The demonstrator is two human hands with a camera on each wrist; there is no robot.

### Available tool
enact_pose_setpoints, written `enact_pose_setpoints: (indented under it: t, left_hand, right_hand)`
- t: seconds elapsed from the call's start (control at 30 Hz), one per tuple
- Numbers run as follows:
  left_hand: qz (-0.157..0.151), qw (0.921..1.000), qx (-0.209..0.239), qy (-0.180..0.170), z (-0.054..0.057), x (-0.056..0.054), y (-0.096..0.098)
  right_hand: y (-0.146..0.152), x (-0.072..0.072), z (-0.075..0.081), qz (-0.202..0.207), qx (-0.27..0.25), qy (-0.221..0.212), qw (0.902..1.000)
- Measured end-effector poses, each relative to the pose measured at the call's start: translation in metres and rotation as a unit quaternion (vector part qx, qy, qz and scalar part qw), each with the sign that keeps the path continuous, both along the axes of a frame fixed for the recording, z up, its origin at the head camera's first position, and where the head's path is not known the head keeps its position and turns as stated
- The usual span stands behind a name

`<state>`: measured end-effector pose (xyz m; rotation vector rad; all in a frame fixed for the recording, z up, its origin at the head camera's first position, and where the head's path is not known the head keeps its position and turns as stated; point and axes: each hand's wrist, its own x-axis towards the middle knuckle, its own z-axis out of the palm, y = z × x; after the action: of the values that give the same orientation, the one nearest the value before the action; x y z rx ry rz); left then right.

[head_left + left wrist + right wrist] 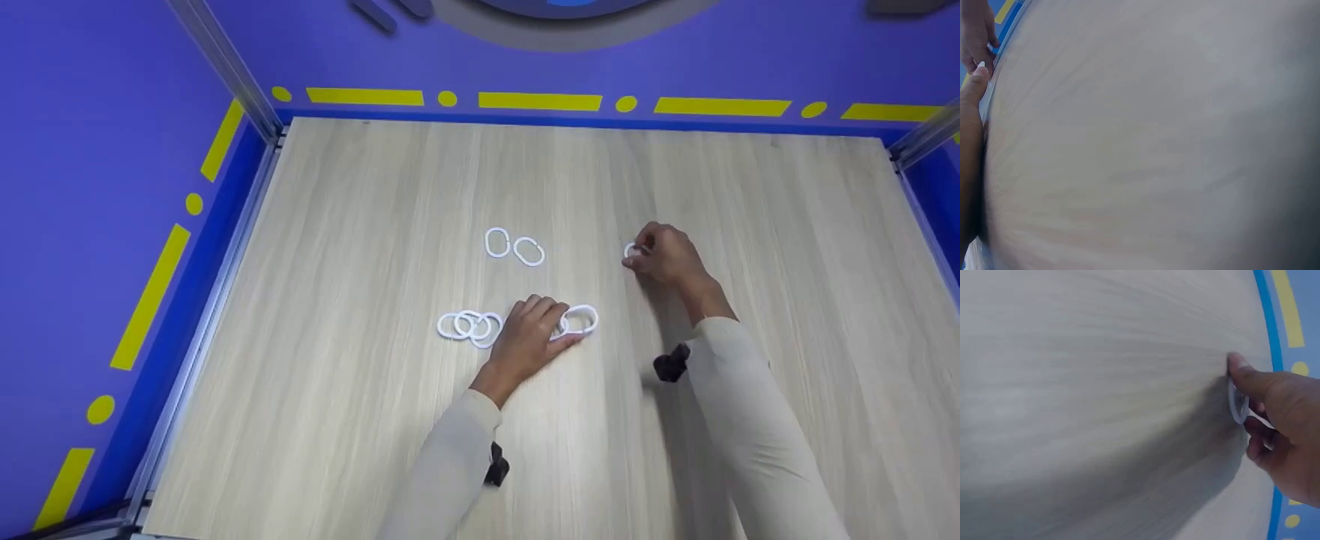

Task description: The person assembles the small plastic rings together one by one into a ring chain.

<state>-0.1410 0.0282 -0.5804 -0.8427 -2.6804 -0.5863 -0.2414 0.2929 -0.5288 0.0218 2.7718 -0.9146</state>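
White oval plastic rings, each with a small split, lie on the table. A row of overlapping or linked rings (453, 315) runs from the left under my left hand (529, 337). Between its thumb and fingers that hand holds the row's right end, where a white ring (595, 321) sticks out. Farther right and forward, my right hand (671, 255) pinches a single white ring (1232, 400) between thumb and fingers, partly covered by them. The left wrist view shows only the left thumb (978, 79) with a bit of white at its tip.
Two loose white rings, a left one (487, 244) and a right one (541, 255), lie side by side beyond the row. The pale wood table (337, 225) is bordered by blue walls (75, 150) with yellow marks and metal posts. Black wrist mounts (671, 364) hang by both sleeves.
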Motion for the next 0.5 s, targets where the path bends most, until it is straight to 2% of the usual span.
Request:
enact_pose_setpoints:
  t: [0.07,0.27,0.33,0.4,0.5]
  left_hand:
    - [0.000,1.0000,0.000,-0.001,0.000,0.000,0.000]
    - [0.001,0.9999,0.012,0.006,-0.001,0.000,-0.001]
    - [0.000,0.9998,0.016,0.010,-0.001,0.000,-0.001]
    - [0.000,0.9998,0.016,0.014,0.000,0.001,-0.001]
    - [-0.001,0.9998,0.014,0.011,0.000,0.001,-0.001]
  right_hand:
    - [0.004,0.006,-0.003,-0.003,-0.025,-0.002,0.9997]
    - [0.008,0.030,-0.013,0.008,-0.061,0.051,0.9968]
    - [0.007,0.040,-0.013,0.004,-0.094,0.048,0.9944]
    - [0.006,0.051,-0.013,-0.002,-0.154,0.027,0.9876]
    - [0.005,0.069,-0.012,-0.003,-0.254,-0.017,0.9671]
